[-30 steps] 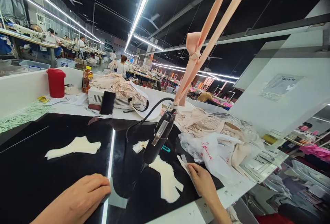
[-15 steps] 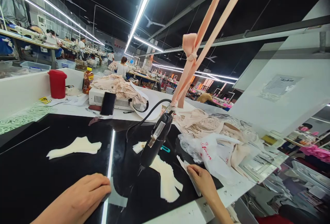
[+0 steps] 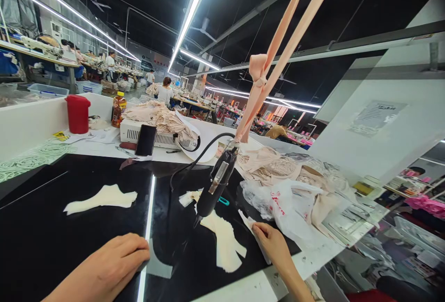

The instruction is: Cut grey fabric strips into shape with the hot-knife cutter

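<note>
My left hand (image 3: 116, 261) lies low on the black board (image 3: 41, 242), fingers bent and together at the edge of a translucent curved piece (image 3: 160, 265). Its fingertips are partly hidden. My right hand (image 3: 273, 242) pinches a thin white fabric piece (image 3: 247, 221) at the board's right edge. Between the hands, a black corded tool (image 3: 214, 186) with a pointed tip hangs tilted from a knotted pink strap (image 3: 257, 86); neither hand touches it. Cream cut pieces (image 3: 225, 244) lie partly behind it, and another cream piece (image 3: 102, 198) lies at left.
A teal clip (image 3: 223, 201) lies behind the tool. Plastic bags (image 3: 288, 200) and beige fabric (image 3: 267, 165) crowd the right. At the back are a phone (image 3: 146, 140), a vented white box (image 3: 158, 140) under fabric, a bottle (image 3: 118, 110) and a red container (image 3: 77, 114).
The hanging tool and its strap have swung slightly to the right, and the tip has risen a little. Both hands and the cut pieces have stayed in place.
</note>
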### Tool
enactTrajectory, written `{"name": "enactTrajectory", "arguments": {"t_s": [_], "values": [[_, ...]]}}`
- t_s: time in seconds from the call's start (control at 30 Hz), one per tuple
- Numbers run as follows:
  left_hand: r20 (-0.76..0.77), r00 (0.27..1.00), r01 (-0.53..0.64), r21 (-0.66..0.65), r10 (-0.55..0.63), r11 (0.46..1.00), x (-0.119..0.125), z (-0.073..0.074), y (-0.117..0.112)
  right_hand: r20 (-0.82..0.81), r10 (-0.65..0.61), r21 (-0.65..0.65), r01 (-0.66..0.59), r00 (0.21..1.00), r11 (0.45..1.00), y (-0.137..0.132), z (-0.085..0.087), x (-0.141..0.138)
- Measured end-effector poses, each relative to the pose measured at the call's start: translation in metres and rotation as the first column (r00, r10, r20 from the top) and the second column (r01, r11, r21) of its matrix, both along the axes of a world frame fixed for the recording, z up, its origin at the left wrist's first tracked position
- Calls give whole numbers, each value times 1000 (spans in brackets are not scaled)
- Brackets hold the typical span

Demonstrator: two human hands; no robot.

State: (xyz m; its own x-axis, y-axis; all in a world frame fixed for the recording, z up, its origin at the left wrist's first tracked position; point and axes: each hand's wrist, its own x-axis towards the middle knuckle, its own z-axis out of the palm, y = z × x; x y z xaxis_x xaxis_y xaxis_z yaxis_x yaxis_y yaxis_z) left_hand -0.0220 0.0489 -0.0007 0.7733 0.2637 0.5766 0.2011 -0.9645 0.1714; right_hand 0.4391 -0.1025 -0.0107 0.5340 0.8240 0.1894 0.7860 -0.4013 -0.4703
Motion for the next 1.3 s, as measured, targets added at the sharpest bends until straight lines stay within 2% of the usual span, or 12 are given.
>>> {"name": "enactTrajectory", "arguments": {"t_s": [0.4, 0.53, 0.67, 0.87, 1.1, 1.3], "values": [[-81, 997, -14, -8, 13, 1000, -2, -2, 1, -52, 23, -20, -24, 998, 1000, 1, 7, 1], [-25, 1000, -13, 27, 14, 1000, 0, 1, -1, -43, 4, -9, -4, 999, 1000, -12, 14, 13], [-9, 1000, -15, 29, 15, 999, 1, -1, -1, -20, 18, -25, -19, 1000, 1000, -29, 13, 19], [6, 999, -51, 5, 50, 999, 0, -8, -1, -18, 97, -56, -98, 995, 994, -34, 11, 1], [35, 999, -41, 38, 39, 998, 1, -4, -1, -50, 163, -23, -164, 985, 986, -40, 34, -18], [15, 999, -46, 33, 46, 998, -1, -9, 2, -68, 245, -51, -248, 967, 967, -49, 44, -45]]}}
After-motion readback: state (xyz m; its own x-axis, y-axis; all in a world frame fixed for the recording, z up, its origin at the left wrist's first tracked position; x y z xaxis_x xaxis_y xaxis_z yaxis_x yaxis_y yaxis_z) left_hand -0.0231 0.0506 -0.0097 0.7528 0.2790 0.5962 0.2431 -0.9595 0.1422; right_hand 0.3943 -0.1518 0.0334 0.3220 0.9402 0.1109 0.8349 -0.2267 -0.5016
